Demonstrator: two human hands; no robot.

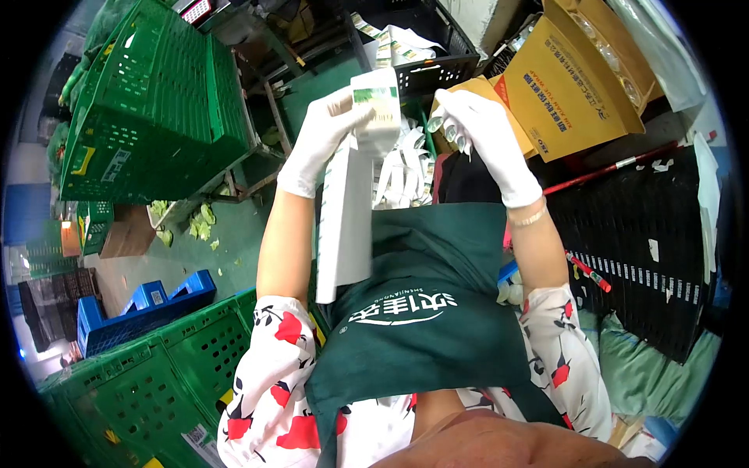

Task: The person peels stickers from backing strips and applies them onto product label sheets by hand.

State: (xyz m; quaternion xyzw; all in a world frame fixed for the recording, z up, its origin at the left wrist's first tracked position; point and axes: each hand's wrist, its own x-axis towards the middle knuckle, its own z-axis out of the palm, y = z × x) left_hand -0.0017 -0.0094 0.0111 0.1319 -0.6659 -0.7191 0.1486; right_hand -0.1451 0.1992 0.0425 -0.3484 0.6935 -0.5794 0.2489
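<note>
My left hand (328, 132), in a white glove, is closed on a strip of printed labels (376, 105) with green and tan printing. From it a long white length of the strip (347, 226) hangs down over the left side of my dark green apron (413, 312). My right hand (480, 129), also gloved, is raised to the right of the labels, apart from them. Its fingers are bent together, with small greenish-white pieces at the fingertips that are too small to name. Below and between the hands lies a pile of white strips (406, 171).
Green crates (156, 109) stand at the upper left, others (156, 374) at the lower left near a blue pallet (148, 308). Cardboard boxes (562, 86) sit at the upper right, above stacked black crates (640, 242). A black crate (437, 74) with label strips is ahead.
</note>
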